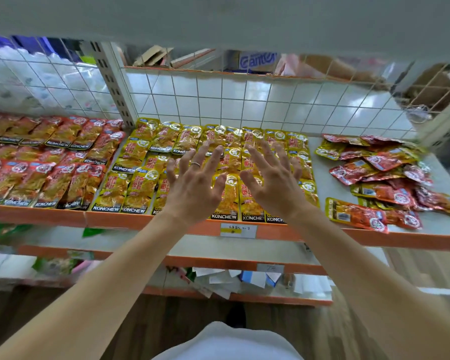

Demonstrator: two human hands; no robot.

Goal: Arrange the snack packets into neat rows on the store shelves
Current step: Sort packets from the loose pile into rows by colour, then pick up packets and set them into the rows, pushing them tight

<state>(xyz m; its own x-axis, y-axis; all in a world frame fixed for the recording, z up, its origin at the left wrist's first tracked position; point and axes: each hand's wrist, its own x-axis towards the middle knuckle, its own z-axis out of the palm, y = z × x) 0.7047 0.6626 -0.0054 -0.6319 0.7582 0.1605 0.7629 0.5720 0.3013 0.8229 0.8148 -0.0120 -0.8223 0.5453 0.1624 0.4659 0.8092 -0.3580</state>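
Hovering over the yellow packets (140,189), left hand (195,188) and right hand (273,185) spread open, perhaps touching them.

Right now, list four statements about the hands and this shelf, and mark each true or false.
1. The left hand and right hand are spread over the yellow packets. True.
2. Everything on the shelf is already in rows. False: a loose heap of red packets lies at its right end.
3. The left hand wears a ring. True.
4. The right hand grips a packet. False: its fingers are straight and hold nothing.
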